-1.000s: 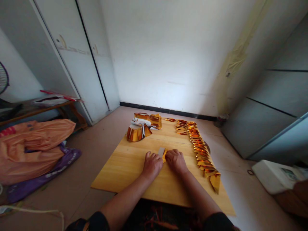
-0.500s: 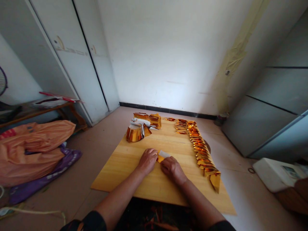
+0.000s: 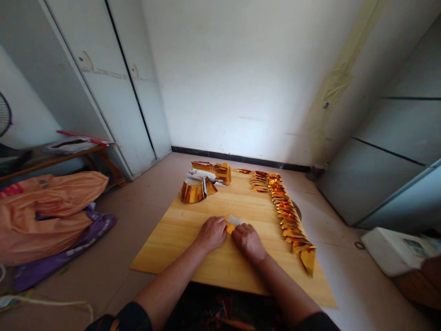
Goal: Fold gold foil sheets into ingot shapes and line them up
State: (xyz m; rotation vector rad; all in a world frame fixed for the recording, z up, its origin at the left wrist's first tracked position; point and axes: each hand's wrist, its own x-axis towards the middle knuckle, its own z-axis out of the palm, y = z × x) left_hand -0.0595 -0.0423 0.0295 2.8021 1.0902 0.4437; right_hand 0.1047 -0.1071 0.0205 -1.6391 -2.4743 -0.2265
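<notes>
Between my hands, a small sheet of gold foil paper [image 3: 230,227] with a whitish-grey back lies partly folded on the wooden board [image 3: 165,243]. My left hand [image 3: 212,232] has its fingers closed on the sheet's left edge. On the right side, my right hand [image 3: 248,240] grips the same sheet with curled fingers that hide part of it. Along the board's right side runs a long overlapping row of folded gold foil pieces [image 3: 286,216]. Gold foil sheets [image 3: 193,191] with white backs stand curled at the back left, before another gold stack [image 3: 223,173].
An orange bag [image 3: 51,211] and a purple bag [image 3: 69,253] lie on the floor at left, by a low wooden bench [image 3: 110,170]. Grey cabinets [image 3: 120,82] stand behind. At right are a white box [image 3: 396,250] and a grey cabinet [image 3: 365,184].
My left hand has shifted slightly down towards me, its fingers more curled at the foil paper's edge. My right hand stays nearly in place on the sheet.
</notes>
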